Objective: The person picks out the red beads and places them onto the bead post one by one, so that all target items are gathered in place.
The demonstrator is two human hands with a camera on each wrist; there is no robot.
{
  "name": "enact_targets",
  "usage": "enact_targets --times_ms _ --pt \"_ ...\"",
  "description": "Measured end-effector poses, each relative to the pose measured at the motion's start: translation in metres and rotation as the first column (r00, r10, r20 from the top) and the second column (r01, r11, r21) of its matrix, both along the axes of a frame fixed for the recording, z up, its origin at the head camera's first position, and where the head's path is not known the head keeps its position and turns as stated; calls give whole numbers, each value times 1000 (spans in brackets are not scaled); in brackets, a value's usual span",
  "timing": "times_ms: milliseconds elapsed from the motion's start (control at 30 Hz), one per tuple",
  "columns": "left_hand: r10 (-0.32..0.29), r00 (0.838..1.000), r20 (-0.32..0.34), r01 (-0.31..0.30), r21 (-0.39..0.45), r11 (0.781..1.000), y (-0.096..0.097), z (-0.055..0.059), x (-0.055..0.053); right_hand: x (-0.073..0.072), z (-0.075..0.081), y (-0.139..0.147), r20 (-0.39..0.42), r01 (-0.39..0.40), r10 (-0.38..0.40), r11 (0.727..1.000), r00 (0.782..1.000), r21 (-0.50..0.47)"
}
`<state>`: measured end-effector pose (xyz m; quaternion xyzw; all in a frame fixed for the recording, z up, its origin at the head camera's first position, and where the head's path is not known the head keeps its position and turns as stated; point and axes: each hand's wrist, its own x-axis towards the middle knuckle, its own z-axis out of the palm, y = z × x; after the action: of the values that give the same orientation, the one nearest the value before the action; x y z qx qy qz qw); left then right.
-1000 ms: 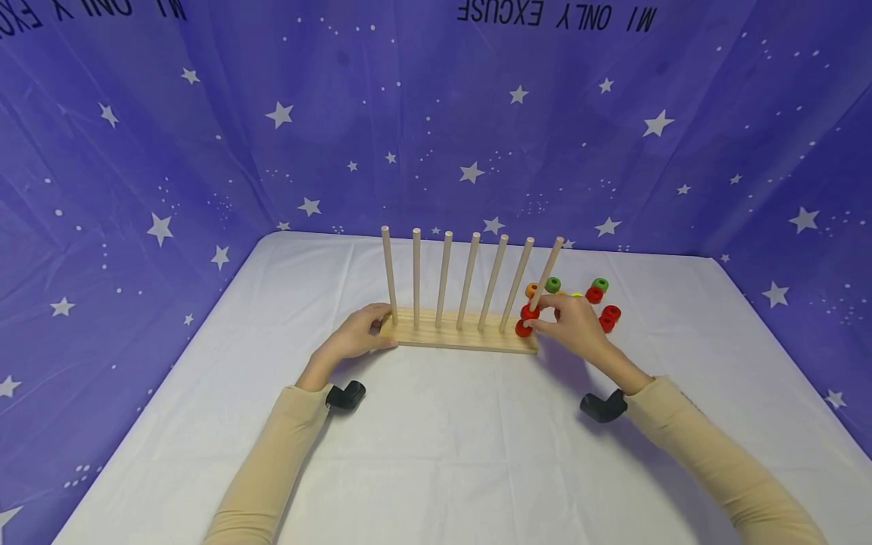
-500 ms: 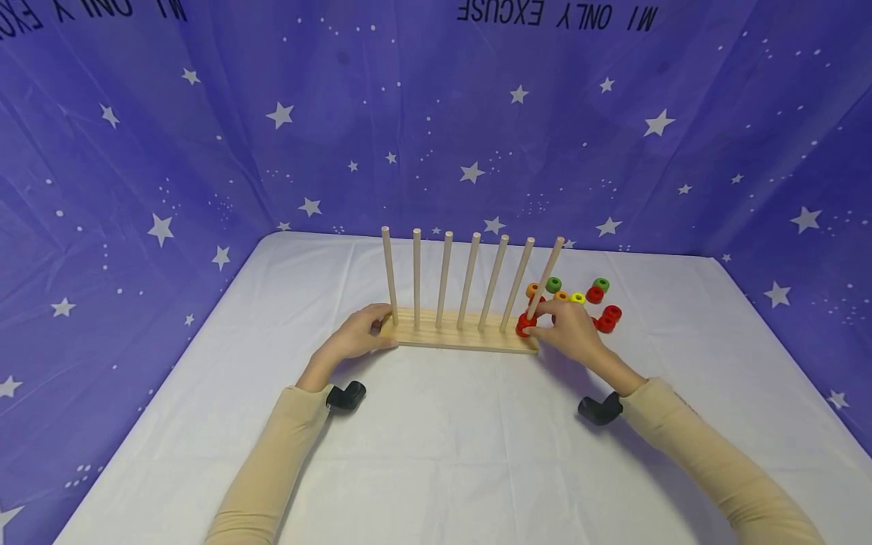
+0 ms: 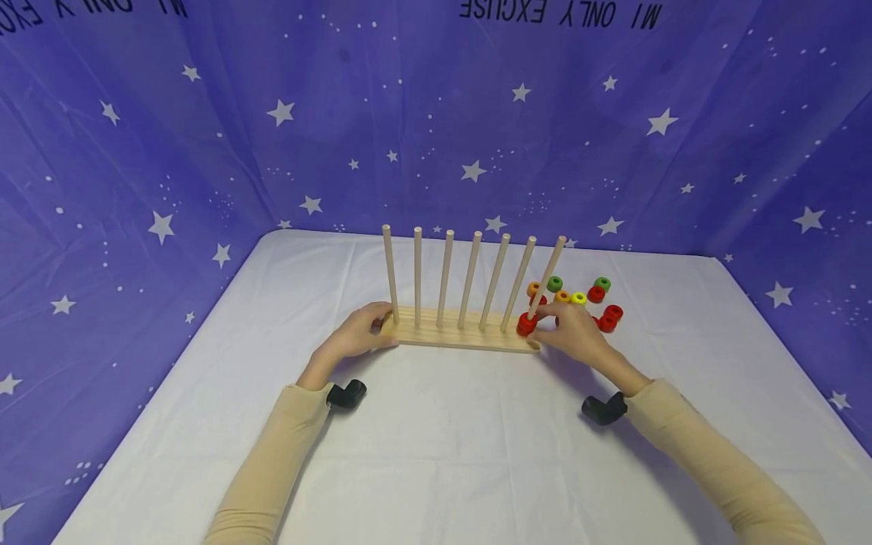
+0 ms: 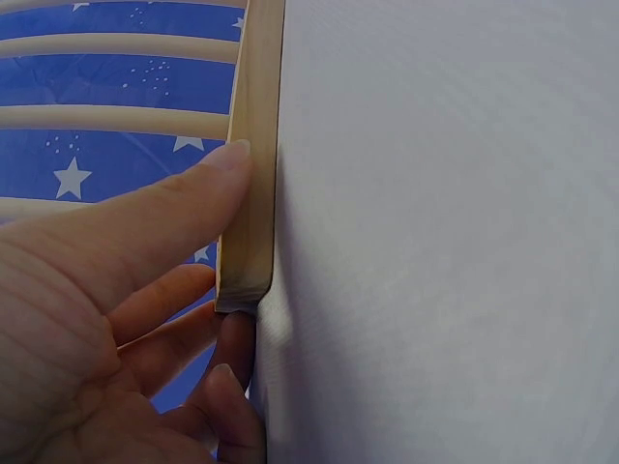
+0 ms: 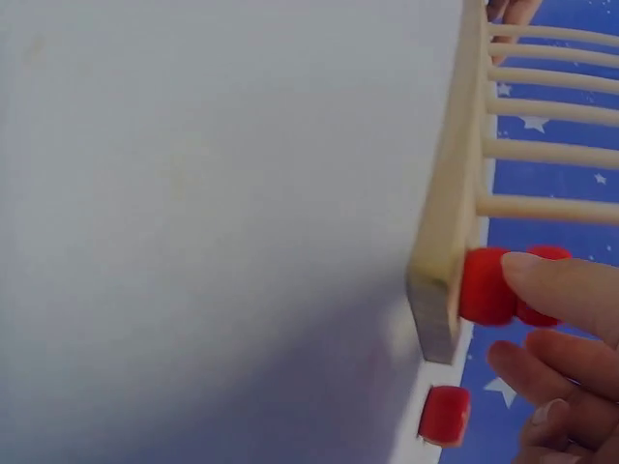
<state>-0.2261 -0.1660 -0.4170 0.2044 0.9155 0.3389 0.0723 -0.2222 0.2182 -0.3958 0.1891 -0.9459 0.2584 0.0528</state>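
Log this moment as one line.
left hand: grips wooden base | right hand: at red beads on rightmost peg | other pegs: bare | loose beads: on tablecloth

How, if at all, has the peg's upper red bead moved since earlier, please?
Yes: the upper red bead slid down the rightmost peg, toward the board.

- The rack point(image 3: 456, 341) lies on the worktop point(image 3: 436, 454), its pegs point(image 3: 469, 280) rising in one row from left to right.
- The left hand point(image 3: 350, 334) is at the rack's left end, the right hand point(image 3: 575, 331) at its right end.
- Two stacked beads point(image 3: 526, 325) sit on the rack's rightmost peg point(image 3: 549, 272).
- Loose beads point(image 3: 596, 296) lie on the worktop right of the rack, some behind its right end.
- The backdrop point(image 3: 436, 113) hangs behind the rack; the sleeves point(image 3: 269, 458) are before it.
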Motion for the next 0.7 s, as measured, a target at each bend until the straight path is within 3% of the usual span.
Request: enact_targets --times_ms 267,700 --pt "3 1000 -3 -3 -10 1000 -1 0 1 -10 6 9 -11 -7 7 999 1000 52" --pt "1 1000 -8 -1 2 1000 0 -1 0 -31 -7 18 -59 76 -78 997 995 -25"
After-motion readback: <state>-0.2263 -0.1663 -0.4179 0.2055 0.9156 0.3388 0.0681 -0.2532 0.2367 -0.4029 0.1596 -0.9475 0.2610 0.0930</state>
